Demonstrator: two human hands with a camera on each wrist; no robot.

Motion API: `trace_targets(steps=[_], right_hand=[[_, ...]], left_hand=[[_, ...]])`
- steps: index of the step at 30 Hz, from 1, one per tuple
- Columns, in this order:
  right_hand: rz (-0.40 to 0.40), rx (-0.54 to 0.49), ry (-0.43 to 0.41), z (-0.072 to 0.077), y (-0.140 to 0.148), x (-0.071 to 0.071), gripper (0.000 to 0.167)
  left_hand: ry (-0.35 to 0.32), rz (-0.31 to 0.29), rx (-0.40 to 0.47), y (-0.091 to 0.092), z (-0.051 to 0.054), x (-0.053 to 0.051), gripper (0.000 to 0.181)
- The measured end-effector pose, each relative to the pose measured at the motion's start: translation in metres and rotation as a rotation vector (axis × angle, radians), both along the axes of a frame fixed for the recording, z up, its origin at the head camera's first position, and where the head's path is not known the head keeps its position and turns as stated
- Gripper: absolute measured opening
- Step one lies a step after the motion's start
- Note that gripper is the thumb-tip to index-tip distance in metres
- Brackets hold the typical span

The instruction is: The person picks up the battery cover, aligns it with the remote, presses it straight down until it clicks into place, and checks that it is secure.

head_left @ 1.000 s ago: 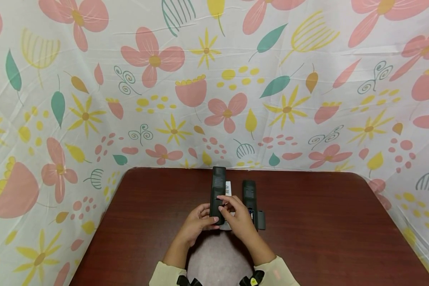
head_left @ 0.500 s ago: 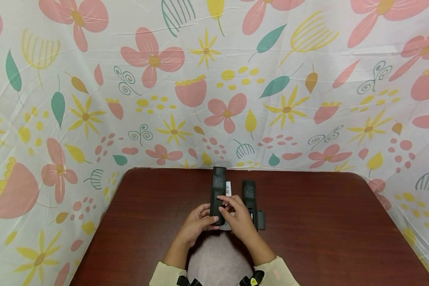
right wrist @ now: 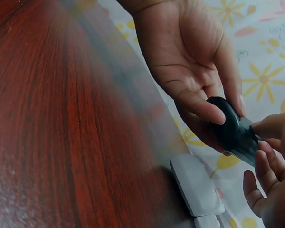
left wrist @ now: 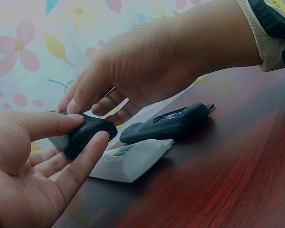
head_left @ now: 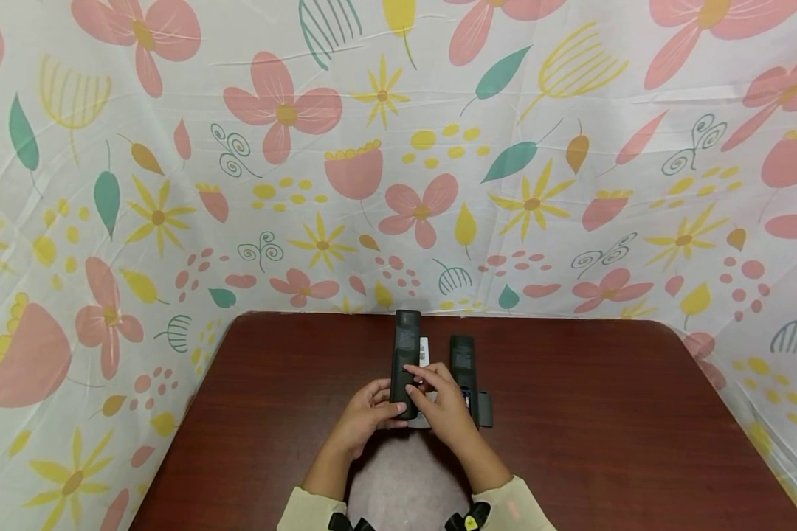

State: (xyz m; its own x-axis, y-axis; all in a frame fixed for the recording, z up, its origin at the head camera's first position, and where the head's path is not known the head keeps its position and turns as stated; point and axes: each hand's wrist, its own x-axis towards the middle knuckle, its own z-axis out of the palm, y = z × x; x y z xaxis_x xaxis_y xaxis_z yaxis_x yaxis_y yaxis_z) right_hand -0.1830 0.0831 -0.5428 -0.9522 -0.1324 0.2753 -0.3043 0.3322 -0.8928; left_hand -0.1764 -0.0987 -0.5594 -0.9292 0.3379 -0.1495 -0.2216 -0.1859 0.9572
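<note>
My left hand (head_left: pixel 367 417) grips the near end of a black remote control (head_left: pixel 406 335), back side up, thumb on top and fingers underneath. At the remote's right side is my right hand (head_left: pixel 446 405), its thumb and index finger bent onto the back. In the right wrist view, the right fingertips (right wrist: pixel 266 142) pinch at the remote's edge; exactly what lies between them is unclear. A second black remote control (head_left: pixel 463 354) lies on the table with its battery compartment uncovered. Below the held remote lies a white remote control (left wrist: pixel 133 172), partly hidden in the head view.
Next to the second remote lies a dark battery cover (head_left: pixel 485 409). The brown wooden table (head_left: pixel 604 413) extends to both sides. A flower-printed cloth (head_left: pixel 538 243) hangs behind its far edge.
</note>
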Motion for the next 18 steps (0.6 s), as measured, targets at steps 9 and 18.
trace_targets(steps=[9,18], right_hand=[[-0.027,-0.002,-0.019,0.002,-0.002,0.0,0.042],[-0.056,-0.039,-0.027,0.02,-0.002,0.005,0.058]], left_hand=[[0.004,0.001,-0.001,0.0,-0.001,0.0,0.058],[0.005,0.006,0.001,0.0,0.0,-0.001,0.058]])
